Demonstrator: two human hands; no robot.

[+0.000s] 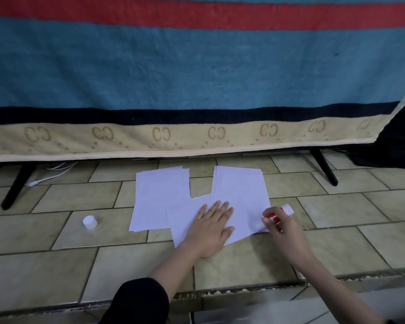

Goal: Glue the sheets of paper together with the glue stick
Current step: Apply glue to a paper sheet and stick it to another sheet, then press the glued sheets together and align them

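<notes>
White paper sheets lie on the tiled floor: a stack at the left (pixel 159 197), another at the back right (pixel 240 183), and one tilted sheet (pixel 243 213) across the front of both. My left hand (pixel 210 230) presses flat on the tilted sheet, fingers straight. My right hand (pixel 282 226) grips a red and white glue stick (pixel 279 213), held slanted with its lower end on the sheet's right corner. The glue stick's white cap (pixel 90 222) stands on the floor to the left of the papers.
A blue, red and beige striped blanket (pixel 196 78) hangs over a frame behind the papers, with black legs at the left (pixel 16 183) and the right (pixel 325 169). A white cable (pixel 54 173) lies under it. A toothed metal strip (pixel 243 289) runs along the tile edge near me.
</notes>
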